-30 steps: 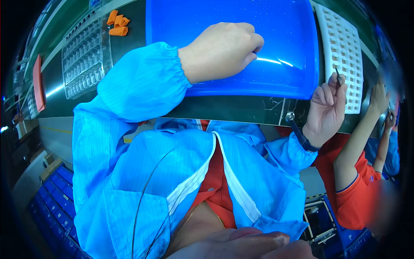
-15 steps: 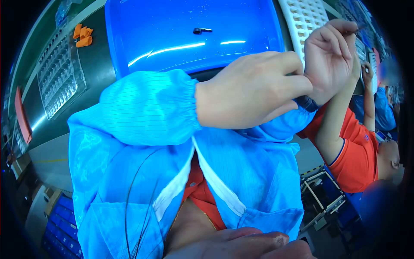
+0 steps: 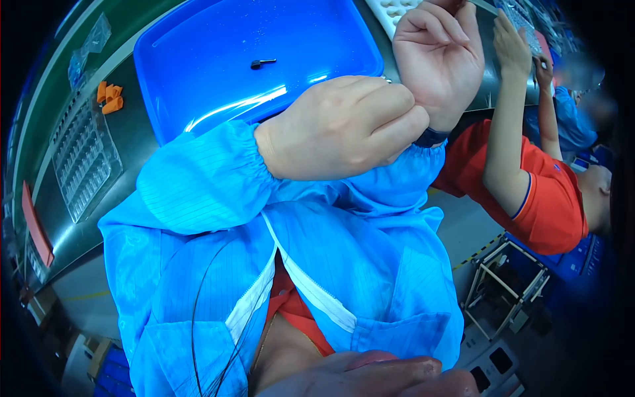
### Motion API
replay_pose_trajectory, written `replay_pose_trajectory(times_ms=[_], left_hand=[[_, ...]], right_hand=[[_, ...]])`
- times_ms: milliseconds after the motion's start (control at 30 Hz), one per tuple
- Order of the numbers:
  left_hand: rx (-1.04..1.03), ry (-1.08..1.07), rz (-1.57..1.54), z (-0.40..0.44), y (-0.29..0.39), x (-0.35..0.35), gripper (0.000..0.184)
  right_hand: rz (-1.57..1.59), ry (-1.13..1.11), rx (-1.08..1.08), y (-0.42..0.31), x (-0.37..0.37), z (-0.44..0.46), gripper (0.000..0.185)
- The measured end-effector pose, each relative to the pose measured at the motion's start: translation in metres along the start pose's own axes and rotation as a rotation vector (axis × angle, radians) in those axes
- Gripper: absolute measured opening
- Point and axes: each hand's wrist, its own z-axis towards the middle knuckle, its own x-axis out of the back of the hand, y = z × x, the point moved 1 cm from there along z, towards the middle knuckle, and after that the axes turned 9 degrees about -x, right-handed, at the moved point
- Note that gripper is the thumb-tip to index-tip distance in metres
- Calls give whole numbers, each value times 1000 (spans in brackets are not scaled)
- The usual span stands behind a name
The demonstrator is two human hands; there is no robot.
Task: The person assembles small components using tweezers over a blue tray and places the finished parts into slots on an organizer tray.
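Note:
My left hand (image 3: 347,129) reaches across from the left with its back toward me. Its curled fingers press against my right wrist, just above a dark wristband (image 3: 431,137); what they pinch is hidden. My right hand (image 3: 440,63) is raised with the palm facing me and the fingers bent in. Index finger and thumb come together at the top edge of the view, and I cannot make out what is between them. Beyond my hands stands a blue tray (image 3: 155,109), with a small black part (image 3: 262,64) with a thin stem lying in it.
At left are orange pieces (image 3: 110,97), a clear plastic blister tray (image 3: 86,162) and a red strip (image 3: 38,225). A white tray with holes (image 3: 391,12) stands behind my right hand. To the right, a co-worker in a red shirt (image 3: 522,192) has both arms raised.
The view has tilted and turned, so the tray and both my hands appear farther left. My left fingers stay at my right wrist.

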Motion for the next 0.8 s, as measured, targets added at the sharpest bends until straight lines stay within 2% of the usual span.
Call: replay_pose_trajectory(times_ms=[167, 267, 400, 567, 800], left_hand=[[-6, -51, -1, -9, -4, 1, 30], [-77, -25, -3, -8, -9, -3, 33], [-27, 24, -55, 9, -12, 5, 33], [-128, 57, -30, 15, -18, 1, 33], [-276, -41, 45, 11, -24, 22, 29]], right_hand=[[16, -10, -1, 6, -1, -2, 20], [43, -12, -10, 8, 1, 4, 21], [73, -23, -5, 9, 0, 12, 23], [88, -63, 30, 12, -6, 15, 26], [-38, -100, 187, 23, -10, 16, 26]])
